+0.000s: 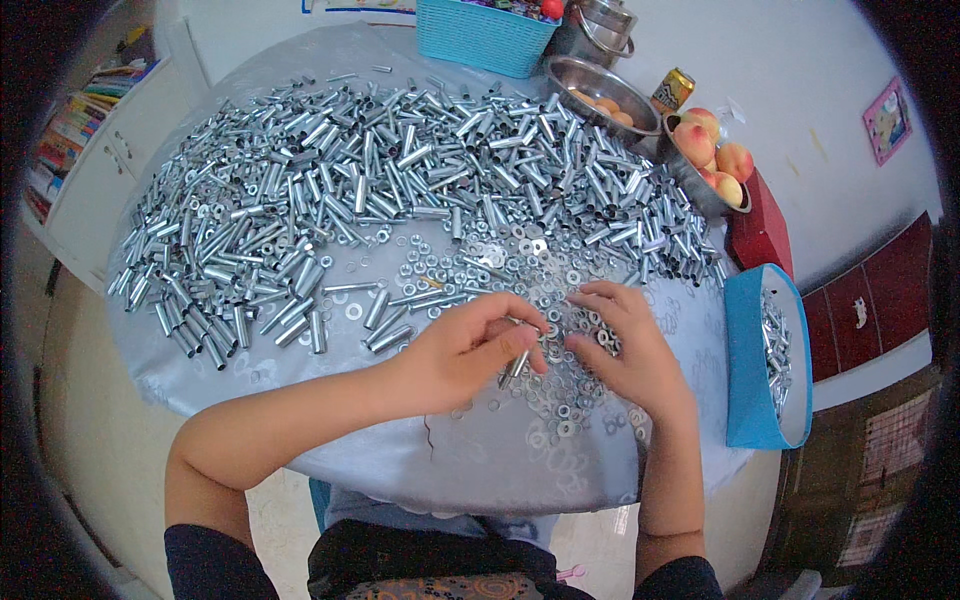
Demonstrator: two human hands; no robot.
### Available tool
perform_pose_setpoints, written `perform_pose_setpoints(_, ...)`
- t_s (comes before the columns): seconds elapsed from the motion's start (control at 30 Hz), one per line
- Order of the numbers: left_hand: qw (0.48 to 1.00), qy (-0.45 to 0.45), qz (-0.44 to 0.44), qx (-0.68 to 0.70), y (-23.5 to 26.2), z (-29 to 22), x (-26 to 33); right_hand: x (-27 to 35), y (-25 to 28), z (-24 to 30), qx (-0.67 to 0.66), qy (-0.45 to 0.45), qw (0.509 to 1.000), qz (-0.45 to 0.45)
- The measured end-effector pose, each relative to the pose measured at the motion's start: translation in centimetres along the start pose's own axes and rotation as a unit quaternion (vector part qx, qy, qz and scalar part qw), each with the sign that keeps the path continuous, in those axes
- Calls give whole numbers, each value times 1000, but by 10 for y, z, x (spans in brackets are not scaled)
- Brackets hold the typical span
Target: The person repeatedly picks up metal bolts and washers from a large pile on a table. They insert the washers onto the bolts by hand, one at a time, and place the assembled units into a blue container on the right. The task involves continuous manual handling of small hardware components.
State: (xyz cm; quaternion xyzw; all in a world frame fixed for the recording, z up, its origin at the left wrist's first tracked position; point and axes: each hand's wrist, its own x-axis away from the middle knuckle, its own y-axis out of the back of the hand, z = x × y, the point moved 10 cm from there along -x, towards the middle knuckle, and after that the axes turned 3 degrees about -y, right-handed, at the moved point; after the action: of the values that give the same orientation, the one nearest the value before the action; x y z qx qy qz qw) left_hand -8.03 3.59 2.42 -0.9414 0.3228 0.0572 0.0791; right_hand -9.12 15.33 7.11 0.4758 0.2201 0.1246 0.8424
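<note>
My left hand [465, 350] is closed, thumb and fingers pinching a short shiny metal bolt-like piece [517, 368], which slants down below the fingertips; part of it is hidden. Just to the right, my right hand [635, 345] hovers at the pile of washers and nuts [560, 390], thumb and fingers apart and curved, with nothing plainly held. Washers lie beneath and between the two hands. Beyond them spreads a wide heap of silvery metal sleeves [400, 150], with loose nuts along its near edge.
A blue fabric bin [745, 370] with metal pieces stands at the right edge of the cloth-covered table [400, 460]. A red box [760, 230], a bowl of peaches [690, 180], a metal bowl [570, 75], a can [673, 90] and a turquoise basket [480, 40] line the far right.
</note>
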Motion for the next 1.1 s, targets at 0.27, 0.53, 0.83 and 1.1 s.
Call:
perform_pose_setpoints(0.27, 992, 77, -53, 90, 12, 14, -2, -2, -27, -21, -48, -35, 997, 48)
perform_pose_setpoints(0.53, 988, 97, -67, 100, 15, 18, 0, -3, -33, -22, -33, -75, 996, 32)
perform_pose_setpoints(0.83, 980, 121, -92, 132, 17, 25, 1, -3, -25, -27, -68, -33, 995, -64)
perform_pose_setpoints(1.1, 974, 139, -92, 154, 13, 23, 1, 11, -73, -48, -833, -295, 465, 49)
